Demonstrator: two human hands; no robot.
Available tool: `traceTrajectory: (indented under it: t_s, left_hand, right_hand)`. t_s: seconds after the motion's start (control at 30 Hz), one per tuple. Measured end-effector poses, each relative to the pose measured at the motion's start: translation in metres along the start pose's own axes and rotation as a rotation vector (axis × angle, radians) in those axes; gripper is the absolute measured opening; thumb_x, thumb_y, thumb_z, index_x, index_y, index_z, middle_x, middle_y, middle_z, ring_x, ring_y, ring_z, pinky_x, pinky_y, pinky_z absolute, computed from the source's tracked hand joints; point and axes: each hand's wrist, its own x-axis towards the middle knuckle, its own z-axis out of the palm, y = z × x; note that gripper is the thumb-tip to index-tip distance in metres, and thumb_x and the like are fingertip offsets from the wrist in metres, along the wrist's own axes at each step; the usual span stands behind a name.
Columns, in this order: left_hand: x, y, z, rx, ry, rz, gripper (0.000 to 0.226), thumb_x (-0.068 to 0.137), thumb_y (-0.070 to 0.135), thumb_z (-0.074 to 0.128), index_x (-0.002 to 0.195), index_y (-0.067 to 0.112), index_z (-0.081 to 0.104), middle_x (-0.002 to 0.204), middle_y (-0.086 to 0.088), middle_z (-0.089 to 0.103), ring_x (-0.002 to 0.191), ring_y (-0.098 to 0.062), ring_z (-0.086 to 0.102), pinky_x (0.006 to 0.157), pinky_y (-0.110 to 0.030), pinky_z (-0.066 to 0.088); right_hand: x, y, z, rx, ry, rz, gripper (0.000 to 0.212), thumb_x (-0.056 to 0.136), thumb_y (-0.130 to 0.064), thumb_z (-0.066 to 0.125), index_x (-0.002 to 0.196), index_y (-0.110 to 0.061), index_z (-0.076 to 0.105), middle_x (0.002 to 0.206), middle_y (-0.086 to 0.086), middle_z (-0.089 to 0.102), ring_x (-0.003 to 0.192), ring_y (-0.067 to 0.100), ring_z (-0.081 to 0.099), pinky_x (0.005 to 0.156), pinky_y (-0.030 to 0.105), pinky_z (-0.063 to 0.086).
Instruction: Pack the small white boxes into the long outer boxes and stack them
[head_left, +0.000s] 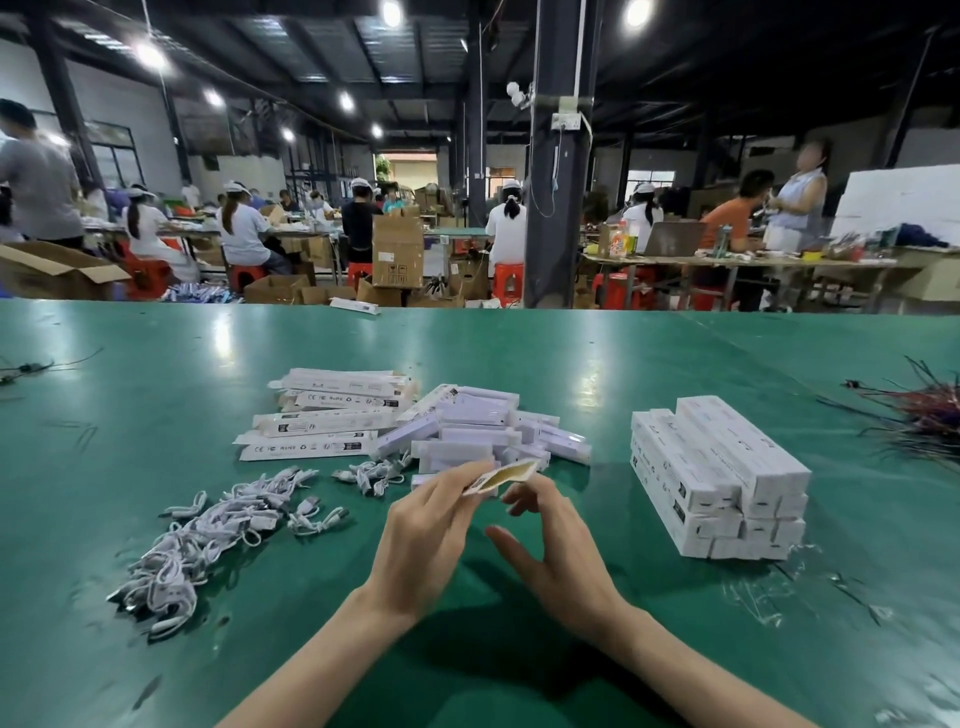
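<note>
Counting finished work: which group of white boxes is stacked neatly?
The right-hand stack, squared in layers; the middle pile and left flat boxes lie loose.

Round ceiling lamps (150, 54) left and right of the dark pillar (558, 156) glare white and mirror on the green table (675, 364) below it. My left hand (426, 525) and right hand (556, 551) cast soft shadows; far workers (244, 234) blur, edges bow.

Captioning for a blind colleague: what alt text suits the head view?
Two bare hands work over a green table: the left hand pinches a flat box, the right hand open beside it. Beyond lie a heap of small white boxes, flat long boxes and white cables to the left, and a stack of closed boxes on the right.
</note>
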Motion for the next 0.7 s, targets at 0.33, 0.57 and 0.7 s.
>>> traceTrajectory:
  t_s: [0.33,0.57,0.7]
  left_hand:
    - [0.000,0.039,0.011,-0.213,0.060,-0.198,0.053,0.078,0.021,0.076,0.110,0.048,0.045,0.098,0.031,0.064,0.083,0.008,0.064,0.070,-0.002,0.043]
    - [0.006,0.039,0.002,-0.439,0.083,-0.294,0.039,0.094,0.030,0.051,0.132,0.026,0.040,0.119,0.002,0.067,0.108,-0.014,0.066,0.089,-0.022,0.050]
    - [0.005,0.035,0.005,-0.517,0.054,-0.435,0.041,0.092,0.029,0.057,0.131,0.023,0.045,0.119,0.002,0.067,0.109,-0.015,0.065,0.090,-0.024,0.050]
  right_hand:
    - [0.014,-0.010,-0.008,0.210,-0.072,0.023,0.059,0.085,-0.010,0.067,0.123,-0.044,0.037,0.111,-0.019,0.060,0.101,0.005,0.061,0.084,0.022,0.049]
    - [0.024,-0.011,-0.037,0.728,-0.410,0.388,0.040,0.088,-0.015,0.059,0.127,-0.021,0.051,0.098,0.007,0.061,0.086,0.017,0.061,0.077,0.029,0.052]
    - [0.021,-0.008,-0.037,0.901,-0.533,0.566,0.053,0.082,-0.024,0.067,0.128,-0.020,0.042,0.085,0.008,0.058,0.066,0.017,0.056,0.055,0.026,0.049]
